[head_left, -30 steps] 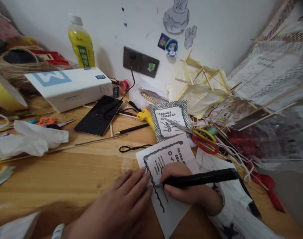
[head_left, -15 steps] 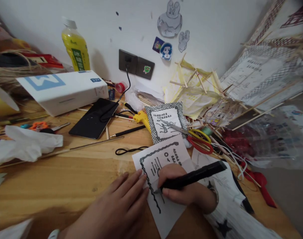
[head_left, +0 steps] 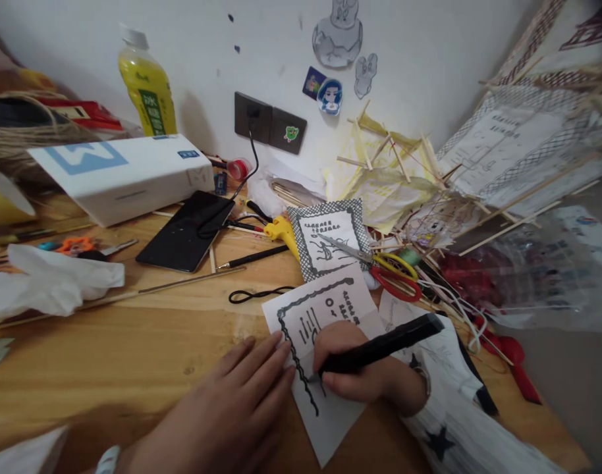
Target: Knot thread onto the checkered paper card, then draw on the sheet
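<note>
A black marker pen (head_left: 380,345) is pinched in my right hand (head_left: 353,368), its tip touching a white sheet of paper (head_left: 325,434) beside a wavy black border line. The sheet carries black drawn lines, a small circle and handwritten characters. My left hand (head_left: 246,388) lies flat, fingers stretched out, with its fingertips on the paper's left edge. Just beyond the sheet lies a bordered drawing (head_left: 328,240) with a boat sketch. Scissors (head_left: 394,275) with red and yellow handles rest partly across that drawing.
Farther back are a black tablet (head_left: 186,230), a white box (head_left: 128,178), a yellow drink bottle (head_left: 147,85) and a yellow glue gun (head_left: 282,232). A black cord loop (head_left: 259,295) lies near the sheet. Stick-and-paper models (head_left: 390,164) crowd the right, near red ribbon (head_left: 513,355).
The marker tip and right hand have barely moved along the border line. The whole view has shifted slightly; the left hand stays on the paper.
</note>
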A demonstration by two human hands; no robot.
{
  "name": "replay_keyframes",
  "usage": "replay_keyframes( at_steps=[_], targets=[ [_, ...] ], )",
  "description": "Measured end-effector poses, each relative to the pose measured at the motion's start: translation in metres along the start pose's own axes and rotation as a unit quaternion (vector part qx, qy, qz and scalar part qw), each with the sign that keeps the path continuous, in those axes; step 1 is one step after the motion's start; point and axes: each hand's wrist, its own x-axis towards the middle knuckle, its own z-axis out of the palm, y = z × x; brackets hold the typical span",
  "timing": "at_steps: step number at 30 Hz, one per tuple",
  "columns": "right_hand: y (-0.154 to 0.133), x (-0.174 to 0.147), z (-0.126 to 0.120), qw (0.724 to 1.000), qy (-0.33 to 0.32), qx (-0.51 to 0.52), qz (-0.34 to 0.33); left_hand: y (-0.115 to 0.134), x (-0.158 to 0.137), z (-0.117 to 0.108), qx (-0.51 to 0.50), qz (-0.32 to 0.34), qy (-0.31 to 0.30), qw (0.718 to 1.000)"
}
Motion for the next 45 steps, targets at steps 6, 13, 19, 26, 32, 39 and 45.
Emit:
replay_keyframes(
  at_steps=[6,13,19,26,32,39,45],
  targets=[
    [0.001,0.001,-0.001,0.999,-0.004,0.047,-0.026,0.0,0.0,0.001,0.0,-0.006,0.009,1.0],
    [-0.002,-0.001,-0.006,0.991,0.06,0.115,0.008,-0.001,0.001,0.0,0.018,0.048,0.019,0.998],
    [-0.004,-0.002,-0.006,0.993,0.055,0.104,0.021,0.002,-0.001,0.005,0.016,0.033,0.008,0.999],
    [-0.008,0.001,-0.002,0.996,0.071,0.026,0.047,0.001,-0.002,0.005,0.012,0.03,0.005,0.999],
    [-0.011,0.002,-0.001,0.998,0.046,-0.018,0.045,-0.001,-0.002,0.004,0.007,0.033,0.009,0.999],
    [-0.01,0.003,-0.001,0.998,0.027,-0.035,0.04,-0.001,0.001,-0.002,0.0,0.038,-0.002,0.999],
    [-0.005,0.002,0.0,0.999,0.033,0.008,-0.004,-0.001,-0.001,-0.001,0.006,0.039,-0.003,0.999]
  ],
)
